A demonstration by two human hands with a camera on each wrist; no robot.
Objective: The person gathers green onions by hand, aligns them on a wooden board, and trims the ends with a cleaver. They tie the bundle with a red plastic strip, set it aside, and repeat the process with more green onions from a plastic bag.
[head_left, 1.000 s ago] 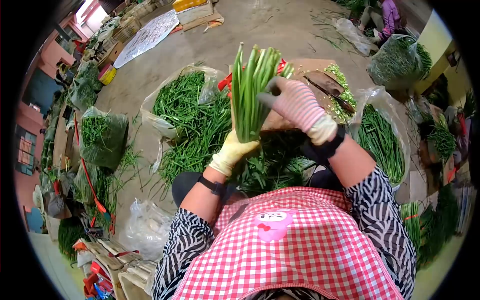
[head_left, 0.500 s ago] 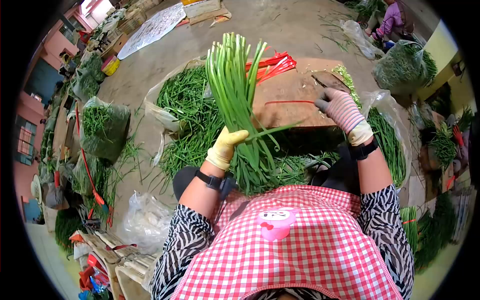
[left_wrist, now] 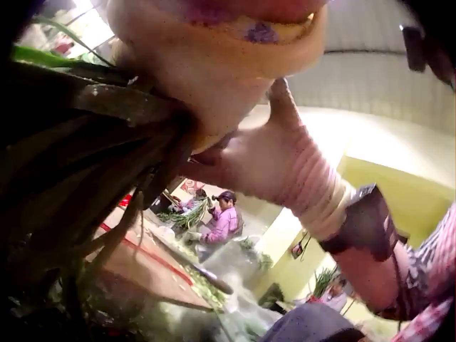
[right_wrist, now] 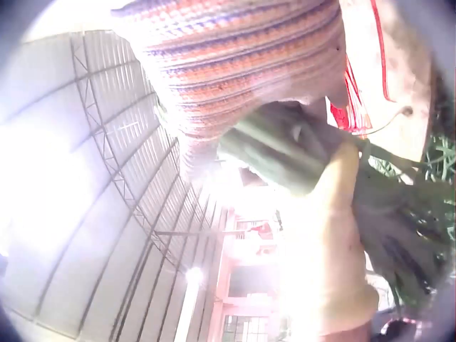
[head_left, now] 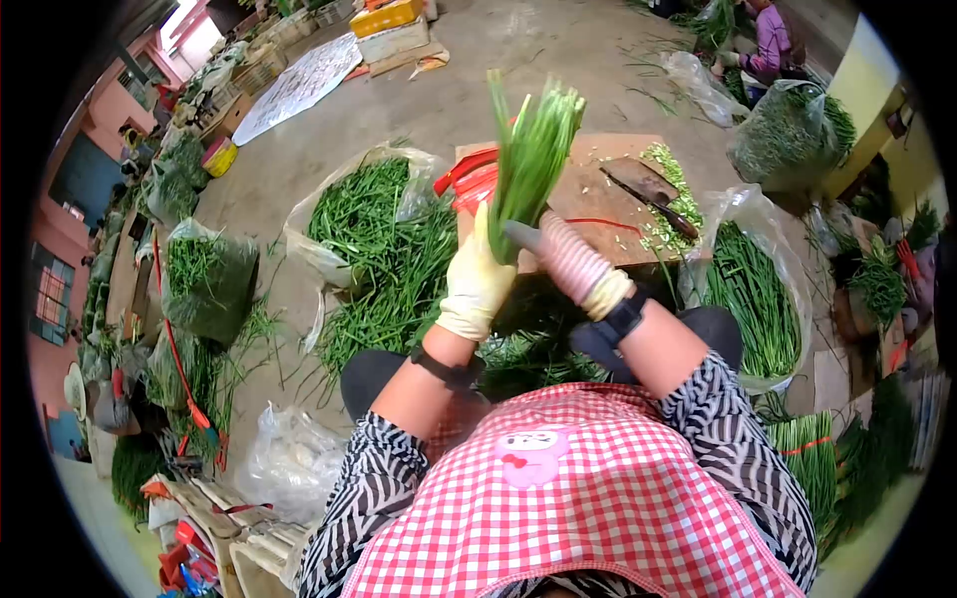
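A bunch of green stalks (head_left: pixel 538 140) stands upright, cut ends up, above the near left part of a wooden board (head_left: pixel 588 189). The left hand (head_left: pixel 478 279), in a pale yellow glove, grips the bunch low down. Against its right side lies the right hand (head_left: pixel 566 261) in a pink striped glove, its grey fingers around the stalks. In the right wrist view the striped glove (right_wrist: pixel 242 64) and the yellow glove (right_wrist: pixel 324 242) both hold the bunch (right_wrist: pixel 274 142). Dark leaves (left_wrist: pixel 85 157) hang beneath the left hand in the left wrist view.
Red ties (head_left: pixel 474 184), a loose red strip and a knife (head_left: pixel 653 204) lie on the board. Open bags of greens stand left (head_left: pixel 369 214) and right (head_left: pixel 753 299). A person in purple (head_left: pixel 768 45) sits at the back right.
The right hand has moved left from the board's right side to the bunch and now grips it. The left hand and the bunch have shifted right, and the bunch now leans slightly right.
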